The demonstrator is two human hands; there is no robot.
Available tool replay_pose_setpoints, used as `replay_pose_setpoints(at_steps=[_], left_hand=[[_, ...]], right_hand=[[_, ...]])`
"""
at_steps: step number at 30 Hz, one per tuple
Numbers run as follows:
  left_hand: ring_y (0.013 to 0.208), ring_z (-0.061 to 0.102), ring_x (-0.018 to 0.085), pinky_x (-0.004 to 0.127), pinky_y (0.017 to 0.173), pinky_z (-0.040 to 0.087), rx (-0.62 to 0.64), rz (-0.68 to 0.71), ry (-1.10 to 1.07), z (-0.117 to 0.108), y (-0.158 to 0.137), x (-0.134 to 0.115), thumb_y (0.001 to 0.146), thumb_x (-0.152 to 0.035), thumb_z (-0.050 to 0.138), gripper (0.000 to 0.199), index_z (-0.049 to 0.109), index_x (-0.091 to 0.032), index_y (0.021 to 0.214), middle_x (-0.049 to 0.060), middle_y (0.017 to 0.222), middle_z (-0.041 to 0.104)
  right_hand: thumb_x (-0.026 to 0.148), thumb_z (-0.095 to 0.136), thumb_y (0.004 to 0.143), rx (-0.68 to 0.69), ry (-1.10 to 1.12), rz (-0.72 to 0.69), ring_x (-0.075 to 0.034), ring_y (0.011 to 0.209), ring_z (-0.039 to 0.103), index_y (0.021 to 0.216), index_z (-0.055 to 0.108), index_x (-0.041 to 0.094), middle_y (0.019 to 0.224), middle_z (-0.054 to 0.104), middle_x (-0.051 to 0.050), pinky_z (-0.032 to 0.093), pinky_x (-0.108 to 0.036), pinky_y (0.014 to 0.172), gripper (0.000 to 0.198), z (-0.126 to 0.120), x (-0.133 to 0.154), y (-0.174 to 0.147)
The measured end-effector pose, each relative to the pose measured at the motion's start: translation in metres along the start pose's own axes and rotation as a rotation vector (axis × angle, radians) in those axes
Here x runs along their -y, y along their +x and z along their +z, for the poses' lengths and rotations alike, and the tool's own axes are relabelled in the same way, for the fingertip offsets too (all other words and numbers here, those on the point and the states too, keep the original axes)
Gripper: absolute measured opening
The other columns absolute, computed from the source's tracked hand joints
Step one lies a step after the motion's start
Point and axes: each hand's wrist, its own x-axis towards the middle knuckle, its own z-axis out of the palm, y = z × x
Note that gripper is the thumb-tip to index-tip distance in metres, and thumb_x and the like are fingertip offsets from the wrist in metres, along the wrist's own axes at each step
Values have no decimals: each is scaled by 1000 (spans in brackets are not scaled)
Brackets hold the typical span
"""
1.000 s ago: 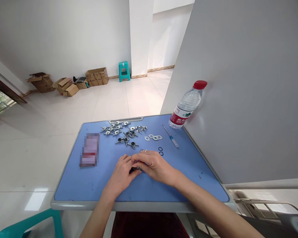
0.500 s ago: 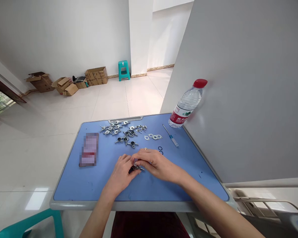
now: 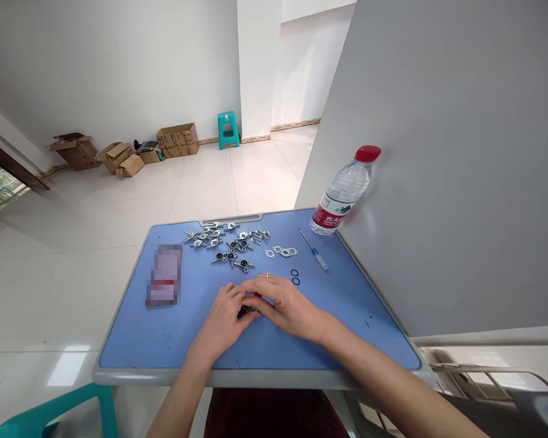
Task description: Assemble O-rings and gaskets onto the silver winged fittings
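Observation:
Near the front middle of the blue table, my left hand (image 3: 223,319) is closed around a small black-and-metal part (image 3: 243,312), which its fingers mostly cover. From the right, my right hand (image 3: 290,307) meets it, thumb and fingertips pinched together just over that part. A bit of something clear, reddish-purple shows between those fingers, too covered to name. Beyond my hands lie several metal fittings with black discs (image 3: 231,256) and a pile of plain metal fittings (image 3: 207,236). Flat oval metal plates (image 3: 285,252) and two black rubber rings (image 3: 295,277) sit to the right.
A screwdriver (image 3: 318,258) with a blue-and-clear handle lies at the right. Behind it a water bottle (image 3: 342,194) with a red cap stands by the grey partition (image 3: 461,182). At the left is a blurred-out phone-like item (image 3: 164,274). Cardboard boxes (image 3: 178,141) and a green stool (image 3: 228,129) are farther off.
My right hand has shifted slightly and turned over the part, baring the lower black ring more fully. My left hand stays in place. The other things on the table have not moved.

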Motion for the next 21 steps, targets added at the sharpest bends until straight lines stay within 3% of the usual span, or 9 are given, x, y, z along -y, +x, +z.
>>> replay_pose_setpoints(at_steps=[8, 14, 18, 21], left_hand=[[93, 56, 22, 41, 86, 48, 25, 1, 31, 0, 1, -1, 93, -22, 57, 8, 64, -22, 89, 2, 93, 64], [87, 56, 20, 38, 83, 49, 18, -2, 19, -1, 2, -3, 94, -23, 54, 15, 64, -21, 83, 1, 89, 64], [96, 58, 22, 42, 89, 48, 17, 23, -15, -2, 1, -1, 92, -25, 59, 6, 65, -22, 90, 2, 102, 67], [105, 57, 24, 43, 91, 48, 6, 17, -31, -1, 0, 1, 90, -23, 64, 6, 64, -23, 96, 2, 110, 67]], right_hand=[[22, 47, 98, -96, -26, -11, -13, 64, 56, 90, 59, 19, 70, 63, -1, 47, -26, 65, 15, 5, -1, -1], [32, 51, 96, -96, -61, 132, -12, 57, 48, 78, 50, 20, 65, 55, 2, 41, -23, 54, 21, 11, 0, -2], [26, 43, 99, -58, -20, 78, -13, 66, 55, 95, 57, 19, 76, 62, -2, 45, -25, 60, 16, 9, -4, -2], [19, 37, 101, 18, -29, 4, -16, 77, 59, 118, 58, 19, 87, 66, -5, 48, -29, 70, 27, 0, -5, -2]])
